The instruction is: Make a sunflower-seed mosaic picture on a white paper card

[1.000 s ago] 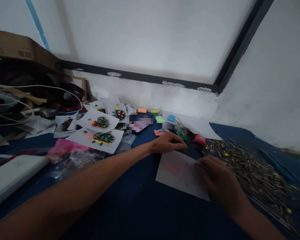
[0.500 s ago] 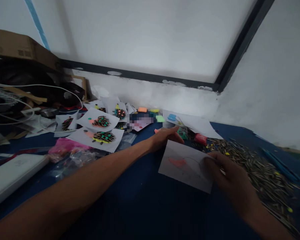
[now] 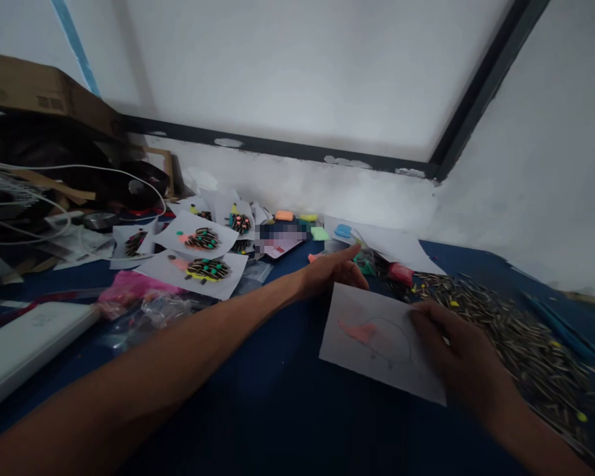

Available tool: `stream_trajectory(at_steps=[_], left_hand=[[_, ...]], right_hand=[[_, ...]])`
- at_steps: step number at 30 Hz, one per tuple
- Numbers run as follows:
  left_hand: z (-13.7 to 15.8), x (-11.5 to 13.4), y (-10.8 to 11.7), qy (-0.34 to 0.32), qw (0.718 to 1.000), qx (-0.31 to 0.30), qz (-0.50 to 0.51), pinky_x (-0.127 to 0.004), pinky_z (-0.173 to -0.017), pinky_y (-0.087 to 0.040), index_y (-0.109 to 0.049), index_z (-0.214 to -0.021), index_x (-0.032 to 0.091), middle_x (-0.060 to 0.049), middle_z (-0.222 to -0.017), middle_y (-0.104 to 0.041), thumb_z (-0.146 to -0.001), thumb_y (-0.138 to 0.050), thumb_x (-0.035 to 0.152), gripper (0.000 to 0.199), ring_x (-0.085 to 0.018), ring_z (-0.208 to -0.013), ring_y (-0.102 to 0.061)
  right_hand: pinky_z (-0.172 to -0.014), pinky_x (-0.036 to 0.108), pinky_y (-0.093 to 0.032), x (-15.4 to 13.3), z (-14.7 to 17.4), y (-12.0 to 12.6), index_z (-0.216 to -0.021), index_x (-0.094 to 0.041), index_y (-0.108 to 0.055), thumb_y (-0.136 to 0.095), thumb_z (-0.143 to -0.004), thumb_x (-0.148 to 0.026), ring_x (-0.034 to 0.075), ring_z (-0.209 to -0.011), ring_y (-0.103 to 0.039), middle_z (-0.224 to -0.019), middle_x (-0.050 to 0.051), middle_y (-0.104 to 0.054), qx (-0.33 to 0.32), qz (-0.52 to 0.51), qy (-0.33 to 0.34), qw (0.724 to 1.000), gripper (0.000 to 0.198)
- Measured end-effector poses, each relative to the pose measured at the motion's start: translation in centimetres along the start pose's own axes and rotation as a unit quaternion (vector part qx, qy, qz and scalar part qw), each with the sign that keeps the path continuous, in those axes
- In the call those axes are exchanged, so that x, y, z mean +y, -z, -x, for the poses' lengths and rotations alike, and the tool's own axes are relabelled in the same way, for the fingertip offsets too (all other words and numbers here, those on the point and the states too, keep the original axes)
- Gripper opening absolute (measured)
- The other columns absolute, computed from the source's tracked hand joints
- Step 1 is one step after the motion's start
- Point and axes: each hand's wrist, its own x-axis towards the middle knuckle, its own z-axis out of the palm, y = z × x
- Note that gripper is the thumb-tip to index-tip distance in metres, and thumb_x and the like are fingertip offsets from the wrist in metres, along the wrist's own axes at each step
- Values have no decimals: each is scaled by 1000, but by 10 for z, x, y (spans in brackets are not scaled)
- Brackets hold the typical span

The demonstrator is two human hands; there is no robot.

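In my right hand (image 3: 463, 354) is a white sheet of paper (image 3: 342, 354), gripped at its right edge between thumb and fingers. The sheet bears a pencil outline of a rounded body with small feet, and coral-pink clay (image 3: 359, 332) fills the pointed snout. Beyond the sheet, my left hand (image 3: 333, 270) reaches forward with the index finger stretched out and the other fingers loosely bent. It is nearest to a green clay packet (image 3: 365, 264); whether it touches the packet I cannot tell. A red packet (image 3: 400, 274) lies to its right.
Striped sunflower seeds (image 3: 515, 344) spread over the blue table's right side, with blue tweezers-like tool (image 3: 562, 324) beside them. Finished seed hedgehog pictures (image 3: 205, 270) lie at left, behind a pink bag (image 3: 133, 291) and white box (image 3: 34, 350). A phone (image 3: 285, 243) leans at the back.
My right hand has brought the paper slightly lower and tilted it, so the drawing shows more clearly. My left hand stays near the green packet, its index finger now more extended.
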Motion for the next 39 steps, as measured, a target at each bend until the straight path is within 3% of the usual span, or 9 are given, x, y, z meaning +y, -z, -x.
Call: stream_trajectory(at_steps=[4, 9, 15, 19, 25, 29, 33, 36, 39], left_hand=[[4, 4, -1, -12, 996, -58, -69, -24, -61, -46, -70, -75, 11, -8, -71, -68, -82, -53, 61, 53, -12, -63, -61], [11, 11, -13, -21, 967, -140, -211, -24, -71, -47, -71, -79, 17, -2, -79, -69, -68, -77, 23, 15, -12, -74, -62], [5, 7, -11, -38, 980, -28, -191, -21, -60, -43, -62, -74, 13, 0, -70, -62, -71, -66, 12, 6, -8, -62, -56], [1, 5, -3, -67, 987, 47, -136, -19, -51, -36, -54, -71, 15, 4, -63, -55, -64, -64, 9, 14, -7, -53, -50], [7, 12, -10, -69, 987, 9, -142, -22, -60, -42, -60, -87, 13, -2, -78, -60, -71, -71, 27, 23, -9, -66, -56], [5, 10, -10, -97, 964, -18, -246, -22, -61, -41, -62, -87, 13, -2, -77, -62, -73, -70, 23, 18, -10, -69, -56], [0, 3, -7, -97, 933, 20, -347, -22, -60, -41, -60, -77, 12, -1, -71, -60, -71, -62, 10, 7, -10, -66, -55], [-2, 2, -2, -112, 891, 92, -431, -21, -54, -36, -57, -71, 14, 1, -65, -56, -66, -57, 8, 8, -10, -60, -51], [0, 3, 4, -106, 833, 114, -531, -22, -52, -34, -53, -64, 16, 0, -64, -56, -64, -58, 12, 7, -12, -60, -50]], right_hand=[[-45, 24, -42, 5, 1, -2, -84, -22, -64, -42, -87, -43, 19, -61, -63, -70, 3, -68, -6, -1, 4, 1000, 30], [-50, 26, -46, 9, 1, -5, -95, -22, -68, -47, -86, -40, 21, -70, -66, -83, 5, -72, 8, 1, 14, 1000, 30], [-41, 28, -45, 7, -7, -2, -130, -15, -51, -54, -79, -50, 22, -57, -64, -81, 9, -71, 55, -79, -98, 990, 61], [-41, 28, -44, 2, -10, 3, -96, -16, -63, -65, -66, -51, 22, -54, -62, -62, 5, -66, 63, -129, -140, 980, 46], [-39, 26, -41, 4, -11, 0, -68, -20, -59, -60, -69, -51, 18, -49, -56, -56, 2, -61, -16, -167, -113, 979, 31], [-43, 27, -44, 15, -10, -8, -77, -19, -62, -56, -75, -50, 19, -54, -58, -60, 2, -62, -38, -133, -92, 986, 32], [-59, 32, -51, 24, -8, -12, -114, -15, -58, -52, -81, -44, 21, -72, -63, -88, 9, -67, 56, -47, -26, 997, 44], [-65, 33, -51, 21, -5, -10, -109, -18, -61, -49, -85, -38, 22, -79, -64, -96, 10, -66, 90, 33, 48, 994, 33], [-63, 30, -51, 11, 2, -11, -94, -22, -66, -45, -88, -32, 21, -81, -66, -92, 8, -68, 58, 65, 119, 989, 24]])
